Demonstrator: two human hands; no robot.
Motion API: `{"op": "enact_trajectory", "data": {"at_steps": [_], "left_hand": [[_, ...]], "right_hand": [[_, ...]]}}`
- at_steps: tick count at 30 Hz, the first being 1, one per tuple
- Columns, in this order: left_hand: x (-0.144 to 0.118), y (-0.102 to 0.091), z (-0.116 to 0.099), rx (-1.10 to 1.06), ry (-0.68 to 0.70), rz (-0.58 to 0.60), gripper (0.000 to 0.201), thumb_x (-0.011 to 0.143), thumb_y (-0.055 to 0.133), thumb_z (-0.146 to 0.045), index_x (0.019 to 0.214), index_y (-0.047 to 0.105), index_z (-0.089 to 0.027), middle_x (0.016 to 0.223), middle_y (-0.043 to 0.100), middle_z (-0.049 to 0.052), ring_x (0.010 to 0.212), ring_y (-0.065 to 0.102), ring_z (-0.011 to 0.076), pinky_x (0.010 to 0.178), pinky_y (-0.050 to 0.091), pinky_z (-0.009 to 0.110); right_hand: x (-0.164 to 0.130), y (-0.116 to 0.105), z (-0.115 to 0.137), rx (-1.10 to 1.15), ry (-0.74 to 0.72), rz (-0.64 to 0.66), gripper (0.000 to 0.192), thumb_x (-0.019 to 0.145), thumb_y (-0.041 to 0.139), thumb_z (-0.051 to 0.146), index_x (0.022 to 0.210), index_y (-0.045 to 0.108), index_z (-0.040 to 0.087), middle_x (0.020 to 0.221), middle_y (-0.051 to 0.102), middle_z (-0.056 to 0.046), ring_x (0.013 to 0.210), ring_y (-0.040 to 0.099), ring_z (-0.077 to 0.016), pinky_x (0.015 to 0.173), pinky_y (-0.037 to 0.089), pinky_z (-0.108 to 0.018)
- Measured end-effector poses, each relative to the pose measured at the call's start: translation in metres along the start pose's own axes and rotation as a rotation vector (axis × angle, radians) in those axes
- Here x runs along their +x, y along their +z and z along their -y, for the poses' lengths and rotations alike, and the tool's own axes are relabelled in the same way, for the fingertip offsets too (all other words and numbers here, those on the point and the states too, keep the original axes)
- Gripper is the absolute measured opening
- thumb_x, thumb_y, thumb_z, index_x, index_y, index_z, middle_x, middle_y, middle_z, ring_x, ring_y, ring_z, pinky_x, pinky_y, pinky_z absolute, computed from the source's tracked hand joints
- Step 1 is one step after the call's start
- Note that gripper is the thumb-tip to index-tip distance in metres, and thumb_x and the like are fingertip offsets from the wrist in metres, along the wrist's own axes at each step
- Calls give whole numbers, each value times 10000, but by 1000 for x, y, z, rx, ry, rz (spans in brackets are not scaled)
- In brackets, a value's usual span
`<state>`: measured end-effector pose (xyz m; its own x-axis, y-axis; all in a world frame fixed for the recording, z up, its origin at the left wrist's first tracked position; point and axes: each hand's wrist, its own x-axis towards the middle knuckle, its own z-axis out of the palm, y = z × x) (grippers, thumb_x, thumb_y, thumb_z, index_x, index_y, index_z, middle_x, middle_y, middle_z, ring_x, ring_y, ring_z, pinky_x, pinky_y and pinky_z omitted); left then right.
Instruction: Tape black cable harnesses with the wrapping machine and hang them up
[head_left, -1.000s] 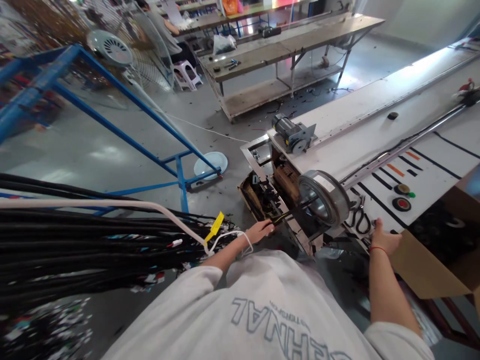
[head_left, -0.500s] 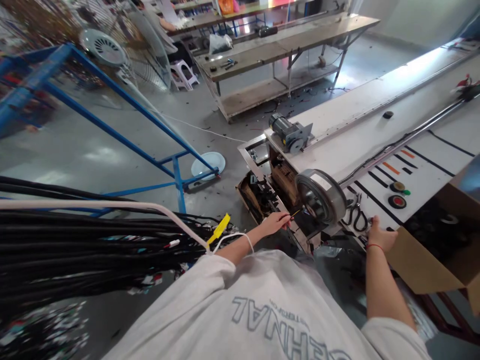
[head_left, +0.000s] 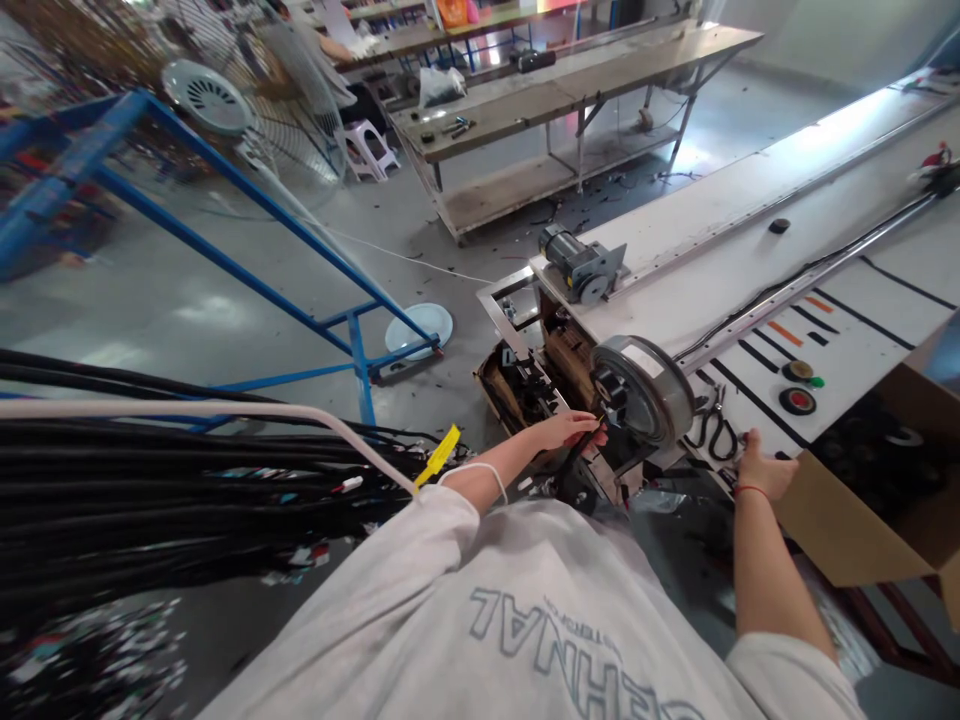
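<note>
My left hand [head_left: 566,430] pinches a thin black cable end [head_left: 600,420] and holds it against the face of a round metal winding wheel [head_left: 646,390] at the end of a long white bench [head_left: 750,260]. My right hand [head_left: 761,470] rests on the bench's front edge, next to black scissors [head_left: 716,428] and a brown cardboard box [head_left: 862,520]. A thick bundle of black cables [head_left: 187,490] with a white cord and a yellow tag [head_left: 439,455] hangs at my left side.
A grey motor [head_left: 581,268] sits on the bench's end. Two tape rolls [head_left: 796,385] lie on the marked bench top. A blue steel frame [head_left: 225,210], a floor fan [head_left: 247,110] and a wooden workbench [head_left: 555,90] stand further off, with another person seated at the back.
My left hand moved right from the open machine base up to the wheel's face, carrying the cable end. My right hand stayed on the bench edge.
</note>
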<state>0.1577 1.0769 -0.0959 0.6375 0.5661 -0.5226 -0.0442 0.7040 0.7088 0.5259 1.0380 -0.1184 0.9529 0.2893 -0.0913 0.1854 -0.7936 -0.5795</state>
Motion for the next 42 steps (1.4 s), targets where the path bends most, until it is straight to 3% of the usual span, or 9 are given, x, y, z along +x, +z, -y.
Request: {"op": "enact_trajectory", "data": {"at_steps": [4, 11, 16, 19, 22, 27, 30, 36, 42], "left_hand": [[-1, 5, 1, 48, 64, -43, 401, 733, 795, -464, 880, 658, -117, 822, 723, 60, 764, 673, 155, 666, 485, 242], [-8, 16, 7, 69, 102, -134, 418, 934, 535, -454, 991, 695, -72, 664, 659, 38, 507, 548, 77, 510, 389, 194], [-11, 18, 14, -124, 142, -80, 300, 852, 684, -358, 1019, 657, -110, 733, 625, -5, 561, 534, 63, 563, 414, 191], [-8, 17, 20, -174, 142, -121, 299, 808, 735, -356, 976, 630, -131, 756, 629, -4, 574, 529, 66, 586, 424, 204], [-9, 15, 23, -42, 154, -195, 323, 823, 717, -431, 856, 613, -128, 740, 651, 11, 576, 529, 71, 602, 420, 213], [-31, 6, 24, 370, 115, -23, 473, 880, 570, -605, 786, 578, -142, 631, 652, 10, 632, 584, 119, 659, 417, 244], [-45, 2, 28, 491, 175, -37, 491, 928, 473, -620, 788, 558, -157, 551, 563, -35, 570, 505, 102, 648, 395, 243], [-45, 8, 36, 352, 215, -114, 562, 912, 416, -682, 793, 533, -146, 516, 450, -65, 440, 378, 74, 509, 307, 236], [-45, 16, 32, 217, 253, -182, 650, 880, 367, -755, 745, 554, -148, 442, 373, -73, 422, 317, 76, 540, 374, 252]], "right_hand": [[0, 0, 0, 8, 12, 6, 729, 740, 794, 578, 1198, 493, 97, 1232, 564, -272, 1170, 545, -431, 992, 457, -537], [-2, -2, 2, 4, 18, 7, 764, 737, 785, 591, 1226, 502, 76, 1240, 560, -281, 1183, 536, -432, 1012, 443, -525], [-5, -5, 5, 2, 19, 3, 781, 729, 801, 579, 1235, 498, 67, 1239, 560, -290, 1183, 535, -442, 1010, 450, -538], [-5, -5, 5, 11, 21, 7, 752, 723, 800, 585, 1209, 504, 93, 1224, 569, -285, 1175, 544, -437, 1002, 459, -534], [-2, -3, 2, -2, 8, 5, 748, 722, 789, 610, 1192, 503, 103, 1233, 564, -287, 1179, 541, -441, 998, 465, -539], [2, 2, -3, -7, -25, -3, 744, 732, 749, 660, 1180, 486, 128, 1227, 560, -283, 1174, 542, -447, 987, 469, -555], [1, 0, -1, -29, -18, 15, 741, 754, 737, 652, 1200, 483, 118, 1233, 553, -286, 1182, 536, -446, 990, 468, -560], [-7, -7, 5, -6, -8, 20, 751, 743, 791, 572, 1224, 493, 79, 1234, 558, -291, 1189, 532, -439, 1005, 459, -531], [-8, -9, 6, -18, -2, 23, 750, 754, 787, 564, 1237, 497, 69, 1239, 557, -291, 1191, 531, -438, 1010, 454, -529]]}}
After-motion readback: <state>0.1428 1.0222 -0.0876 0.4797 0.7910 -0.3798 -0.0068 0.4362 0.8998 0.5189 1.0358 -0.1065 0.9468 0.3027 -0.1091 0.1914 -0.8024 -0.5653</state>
